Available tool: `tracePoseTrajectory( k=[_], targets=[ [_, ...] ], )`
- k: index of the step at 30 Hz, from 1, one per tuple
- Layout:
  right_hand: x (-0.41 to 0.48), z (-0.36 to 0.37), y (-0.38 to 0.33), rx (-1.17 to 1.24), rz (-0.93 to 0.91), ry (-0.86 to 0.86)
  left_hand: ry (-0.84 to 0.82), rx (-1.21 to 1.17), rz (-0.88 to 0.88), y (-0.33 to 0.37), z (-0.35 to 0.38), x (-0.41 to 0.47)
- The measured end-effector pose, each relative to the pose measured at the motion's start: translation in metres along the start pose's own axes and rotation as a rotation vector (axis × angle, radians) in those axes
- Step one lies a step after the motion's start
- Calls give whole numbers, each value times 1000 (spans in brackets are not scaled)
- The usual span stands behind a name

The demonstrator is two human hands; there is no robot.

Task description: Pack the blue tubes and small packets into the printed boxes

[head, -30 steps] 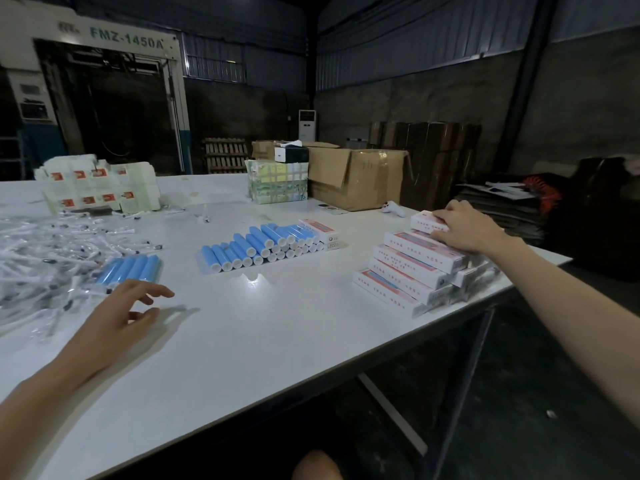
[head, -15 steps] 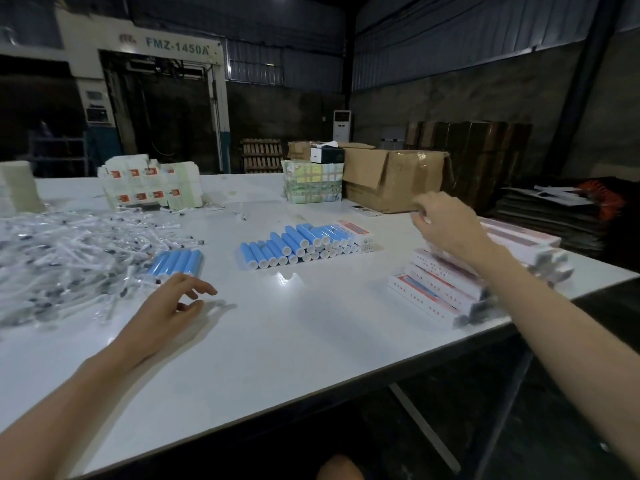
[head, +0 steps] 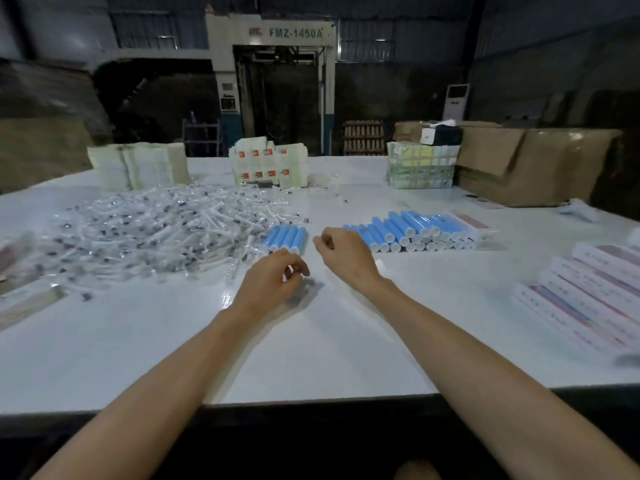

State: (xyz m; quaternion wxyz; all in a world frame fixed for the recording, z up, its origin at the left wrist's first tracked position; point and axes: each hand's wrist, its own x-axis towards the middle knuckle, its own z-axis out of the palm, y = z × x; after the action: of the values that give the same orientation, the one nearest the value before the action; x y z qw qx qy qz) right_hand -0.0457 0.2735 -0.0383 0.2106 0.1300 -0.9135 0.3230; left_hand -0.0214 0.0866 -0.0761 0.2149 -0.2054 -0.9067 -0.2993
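In the head view, both forearms reach out over the white surface [head: 311, 348]. The left hand [head: 273, 280] hovers low, its fingers [head: 298, 268] curled down toward the surface just short of a small group of blue tubes [head: 285, 239]. Motion blur there hides whether they pinch anything, so I cannot tell. The right hand [head: 343, 252] sits just right of that group, knuckles up, fingers clenched inward with the thumb meeting the forefinger and nothing visible in them.

The small group lies flat, the tubes side by side and touching, long axes running away from the person and leaning slightly right, white caps at the near end. Beyond the right hand, a longer row of blue tubes [head: 408, 228] is stacked in layers, white caps again toward the person, with one printed box [head: 471, 223] lying against its right end. The heap of small packets [head: 156, 233] spreads across the left, touching the small group. Printed boxes [head: 588, 296] lie overlapped at the right edge. A cardboard carton [head: 533, 164] stands at the far right.
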Motion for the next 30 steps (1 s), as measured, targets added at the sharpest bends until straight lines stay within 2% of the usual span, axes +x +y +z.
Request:
tracePoseTrajectory(
  k=[4,11,16,19,22,26,30],
  targets=[
    [-9,42,-5,58,36,-44,-22,49,-31,1,-2,-1],
    [0,56,18,170,62,-48,-8,221,-32,-2,-28,4],
    [4,61,24,296,96,-64,34,542,-294,-61,-111,-11],
    [5,61,24,318,95,-65,7,791,-597,-110,-171,-45],
    [5,62,22,305,88,-74,-43,869,-838,-148,-214,-88],
    [4,61,21,298,79,-91,-153,974,-939,-179,-239,-136],
    [2,60,22,320,74,-96,-139,995,-928,-186,-240,-149]
  ],
)
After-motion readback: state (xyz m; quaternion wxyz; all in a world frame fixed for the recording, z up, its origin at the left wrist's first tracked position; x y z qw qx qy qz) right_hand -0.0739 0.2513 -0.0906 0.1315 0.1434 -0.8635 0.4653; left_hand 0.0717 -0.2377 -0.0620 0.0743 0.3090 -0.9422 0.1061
